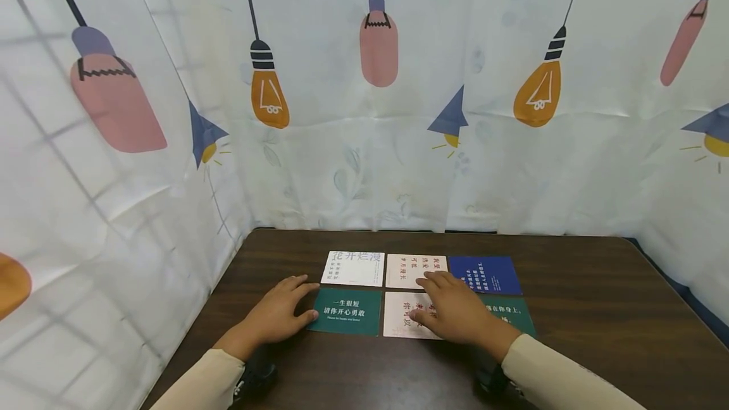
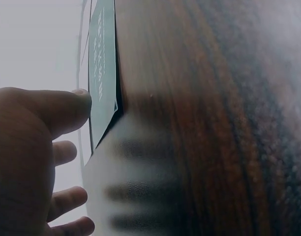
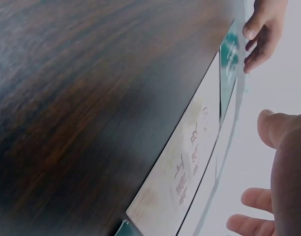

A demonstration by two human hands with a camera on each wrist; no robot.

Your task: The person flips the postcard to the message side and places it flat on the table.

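Several printed cards lie flat in two rows of three. At the back are a white card (image 1: 355, 274), a cream card with red characters (image 1: 403, 278) and a blue card (image 1: 498, 277). The front row has a green card (image 1: 348, 323), a second cream card (image 1: 398, 328) and another green card (image 1: 515, 312), partly covered by the right wrist. My left hand (image 1: 279, 312) is spread at the left green card's edge, thumb closest; contact is unclear. Over the front cream card (image 3: 177, 172) hovers my right hand (image 1: 455, 312), fingers extended, holding nothing.
The cards are on a dark brown wooden table (image 1: 604, 315). A white curtain (image 1: 319, 176) printed with lamps hangs behind its back edge and along the sides. Dark devices (image 1: 259, 372) are strapped below both wrists.
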